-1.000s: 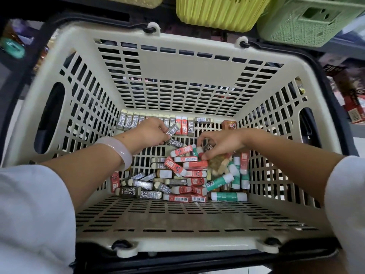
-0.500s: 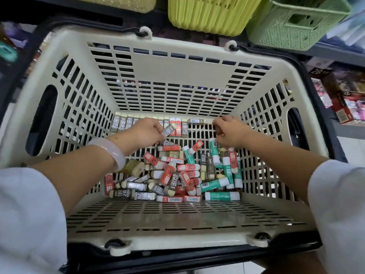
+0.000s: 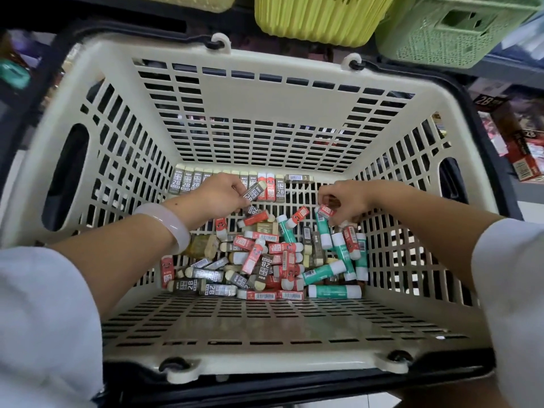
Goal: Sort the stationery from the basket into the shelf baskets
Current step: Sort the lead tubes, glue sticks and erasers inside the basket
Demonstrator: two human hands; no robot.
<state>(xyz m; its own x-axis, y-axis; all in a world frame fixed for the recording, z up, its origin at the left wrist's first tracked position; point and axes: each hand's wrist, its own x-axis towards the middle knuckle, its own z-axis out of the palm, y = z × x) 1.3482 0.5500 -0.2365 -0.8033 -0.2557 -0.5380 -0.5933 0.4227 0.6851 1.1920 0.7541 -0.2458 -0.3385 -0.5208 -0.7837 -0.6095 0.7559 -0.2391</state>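
Observation:
A cream slotted basket (image 3: 273,119) fills the view. On its floor lies a jumble of red erasers, grey 2B erasers and teal glue sticks (image 3: 323,272). A neat row of erasers (image 3: 206,181) lines the far wall. My left hand (image 3: 220,195) grips a grey 2B eraser (image 3: 254,191) just in front of that row. My right hand (image 3: 347,201) pinches a red eraser (image 3: 326,211) above the right side of the pile.
A yellow shelf basket (image 3: 318,19) and a green shelf basket (image 3: 453,33) hang above the far rim. Boxed goods (image 3: 518,142) sit on a shelf at right. A pale bangle (image 3: 170,228) circles my left wrist.
My right hand moved from the pile to the far right corner, then came back a little with a red eraser pinched. My left hand stayed near the row, holding the grey eraser.

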